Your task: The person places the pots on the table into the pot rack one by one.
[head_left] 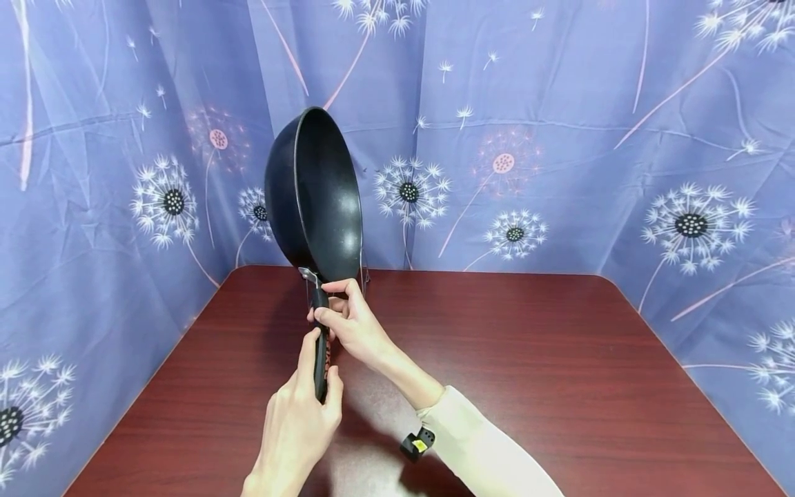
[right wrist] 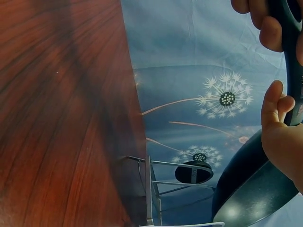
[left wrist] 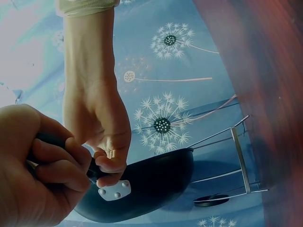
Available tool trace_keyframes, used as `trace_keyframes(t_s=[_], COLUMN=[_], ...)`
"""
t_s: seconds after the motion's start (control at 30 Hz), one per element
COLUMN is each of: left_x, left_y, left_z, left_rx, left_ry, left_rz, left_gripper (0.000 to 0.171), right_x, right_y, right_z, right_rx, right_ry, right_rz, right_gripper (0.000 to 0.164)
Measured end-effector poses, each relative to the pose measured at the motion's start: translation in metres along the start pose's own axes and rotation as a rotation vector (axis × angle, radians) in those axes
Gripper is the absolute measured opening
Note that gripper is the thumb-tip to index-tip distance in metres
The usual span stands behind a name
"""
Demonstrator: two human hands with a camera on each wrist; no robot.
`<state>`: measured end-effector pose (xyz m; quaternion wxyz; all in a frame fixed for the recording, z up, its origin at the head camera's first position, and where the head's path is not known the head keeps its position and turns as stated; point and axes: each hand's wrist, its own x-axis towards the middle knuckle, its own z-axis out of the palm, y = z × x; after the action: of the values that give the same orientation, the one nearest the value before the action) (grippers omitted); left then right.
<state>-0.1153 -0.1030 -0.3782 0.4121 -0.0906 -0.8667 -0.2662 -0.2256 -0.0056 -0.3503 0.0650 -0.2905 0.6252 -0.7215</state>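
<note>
A deep black wok (head_left: pixel 329 200) stands on edge at the back left, its opening facing right in the head view. Its long black handle (head_left: pixel 320 373) points toward me. My left hand (head_left: pixel 295 421) grips the rear part of the handle, and its curled fingers (left wrist: pixel 61 175) show in the left wrist view. Closer to the bowl, my right hand (head_left: pixel 360 331) holds the handle between thumb and fingers. Right by the wok is a thin metal wire rack (right wrist: pixel 150 189), mostly hidden behind wok and hand in the head view. A silver riveted bracket (left wrist: pixel 114 190) joins handle and bowl.
A black oval knob-like piece (right wrist: pixel 194 173) shows within the rack. The reddish-brown wooden table (head_left: pixel 528 359) ends at a blue curtain (head_left: pixel 559 83) with dandelion prints. A small black device (head_left: pixel 417 444) with a yellow mark sits at the right sleeve.
</note>
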Motion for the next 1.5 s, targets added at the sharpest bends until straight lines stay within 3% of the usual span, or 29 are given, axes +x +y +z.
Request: trace_keyframes(t_s=[1.23, 1.5], left_x=[-0.004, -0.006], left_y=[0.002, 0.002], left_z=[0.006, 0.007], left_rx=[-0.039, -0.087], left_ry=[-0.004, -0.044], left_rz=[-0.007, -0.061], left_gripper=[0.059, 0.060], right_x=[-0.008, -0.010], right_y=[0.005, 0.004], right_z=[-0.015, -0.016], right_rx=[0.010, -0.002], right_ry=[-0.052, -0.047], right_rz=[-0.065, -0.057], right_gripper=[0.040, 0.041])
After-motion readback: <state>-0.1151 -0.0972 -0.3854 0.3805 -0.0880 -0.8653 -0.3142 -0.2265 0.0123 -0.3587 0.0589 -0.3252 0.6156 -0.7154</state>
